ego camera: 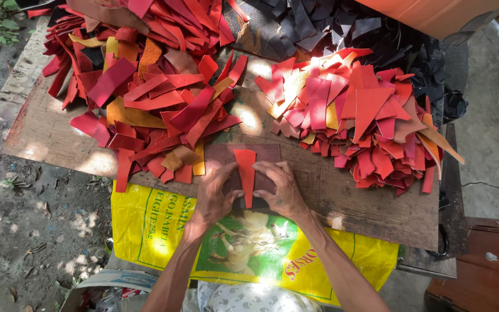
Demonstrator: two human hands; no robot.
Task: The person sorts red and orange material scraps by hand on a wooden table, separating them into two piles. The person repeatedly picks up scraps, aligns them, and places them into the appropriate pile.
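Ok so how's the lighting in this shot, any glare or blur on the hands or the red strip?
Head view: dappled sunlight, bright patches blown out on the wooden board and the yellow sack; left hand, right hand and the red strip lie in even shade, sharp, no motion blur; black scraps lose detail in shadow.

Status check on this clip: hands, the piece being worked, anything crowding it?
Left hand and right hand press a red strip onto a dark block. Scrap piles close on both sides, not touching strip.
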